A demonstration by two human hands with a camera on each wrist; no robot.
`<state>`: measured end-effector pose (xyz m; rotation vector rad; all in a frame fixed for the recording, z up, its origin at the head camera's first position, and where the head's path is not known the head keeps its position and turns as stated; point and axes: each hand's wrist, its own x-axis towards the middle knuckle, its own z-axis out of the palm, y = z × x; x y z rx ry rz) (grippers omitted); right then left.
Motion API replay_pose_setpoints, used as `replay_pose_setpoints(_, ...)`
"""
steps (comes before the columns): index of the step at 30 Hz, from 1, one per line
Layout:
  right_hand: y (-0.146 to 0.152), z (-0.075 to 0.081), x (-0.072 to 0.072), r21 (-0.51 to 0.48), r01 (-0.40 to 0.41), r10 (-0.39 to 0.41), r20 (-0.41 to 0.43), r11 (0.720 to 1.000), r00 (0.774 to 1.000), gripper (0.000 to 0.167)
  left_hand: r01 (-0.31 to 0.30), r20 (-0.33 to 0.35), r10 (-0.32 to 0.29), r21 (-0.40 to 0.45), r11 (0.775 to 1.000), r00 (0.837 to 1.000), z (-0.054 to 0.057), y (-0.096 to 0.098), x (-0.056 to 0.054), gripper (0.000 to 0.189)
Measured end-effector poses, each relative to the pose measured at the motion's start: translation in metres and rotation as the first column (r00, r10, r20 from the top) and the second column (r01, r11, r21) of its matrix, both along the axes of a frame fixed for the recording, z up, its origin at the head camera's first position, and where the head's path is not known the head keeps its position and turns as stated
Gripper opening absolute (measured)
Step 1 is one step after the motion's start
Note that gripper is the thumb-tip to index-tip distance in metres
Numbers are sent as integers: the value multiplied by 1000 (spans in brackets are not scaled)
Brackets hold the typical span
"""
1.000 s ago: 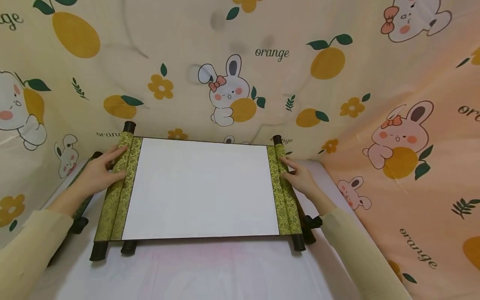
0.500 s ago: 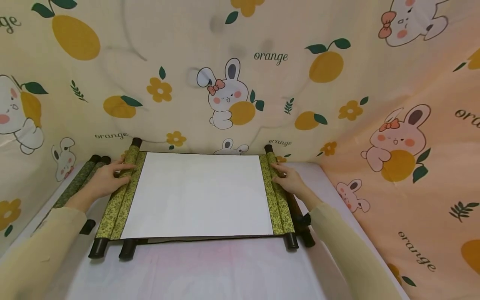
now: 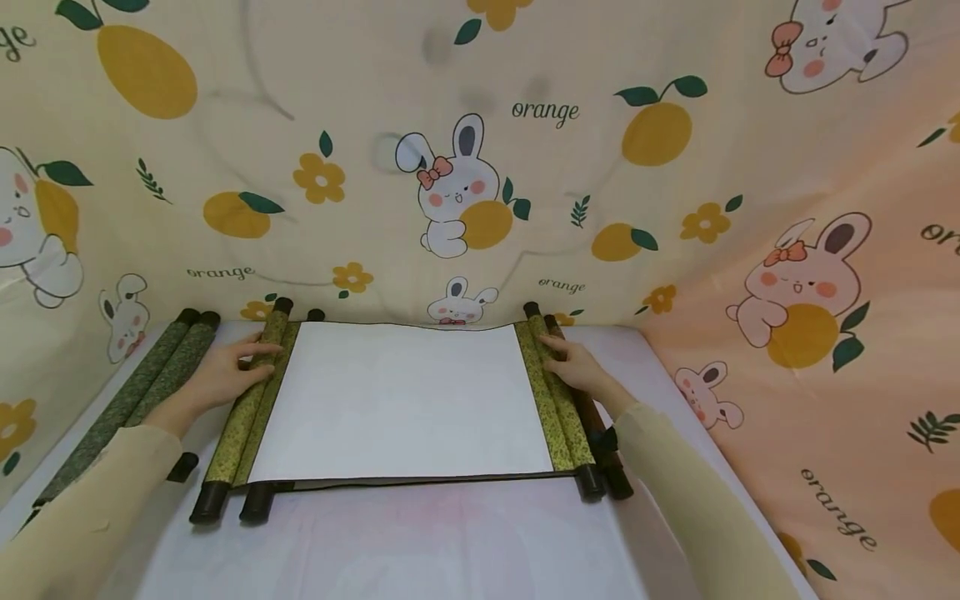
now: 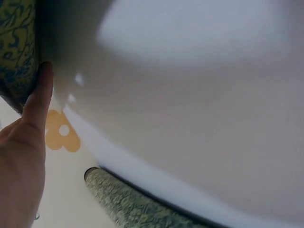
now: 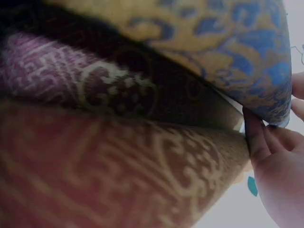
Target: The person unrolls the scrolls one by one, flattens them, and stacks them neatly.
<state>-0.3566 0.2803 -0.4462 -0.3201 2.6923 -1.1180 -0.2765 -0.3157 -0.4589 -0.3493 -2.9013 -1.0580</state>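
A scroll lies partly unrolled between my hands in the head view, its white sheet flanked by yellow-green patterned rolls with black end knobs. My left hand holds the left roll, thumb on the near side. The right roll is held by my right hand. In the right wrist view, fingertips curl under its patterned surface. A second scroll with a red-brown patterned roll sits beneath, mostly covered; its roll shows at the right, a black knob at lower left.
Two dark green patterned rolls lie side by side at the left, partly behind the left sleeve. A white-covered table extends in front. Behind and to the right hangs cloth printed with rabbits and oranges.
Both hands have lowered the yellow-green scroll and brought its rolls slightly closer together. More of the dark green rolls and the scroll beneath now shows.
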Motion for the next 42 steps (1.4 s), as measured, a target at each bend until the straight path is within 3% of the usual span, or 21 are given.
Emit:
replay_pose_setpoints(8,-2,-10,5,58,-24,23,12,998,1000,61,7,31,-9,39,999,999,-8,-1,6,53)
replay_pose_setpoints(15,-7,-12,4,160,-101,106,-20,982,994,61,-1,27,0,23,1000,1000,-10,2,13,64)
replay_pose_setpoints(26,-5,-10,7,145,-89,100,-75,985,992,61,-52,24,52,26,998,998,-11,1,17,60)
replay_pose_setpoints(31,-8,-9,9,154,-85,97,-72,984,993,63,-74,69,73,5,997,995,-11,1,18,58)
replay_pose_setpoints(36,-11,-6,13,161,-100,117,-98,982,988,64,-58,77,58,1,998,995,-9,0,21,57)
replay_pose_setpoints(42,-20,7,21,118,-93,111,-150,989,982,61,-34,31,35,-38,999,999,-2,-5,31,57)
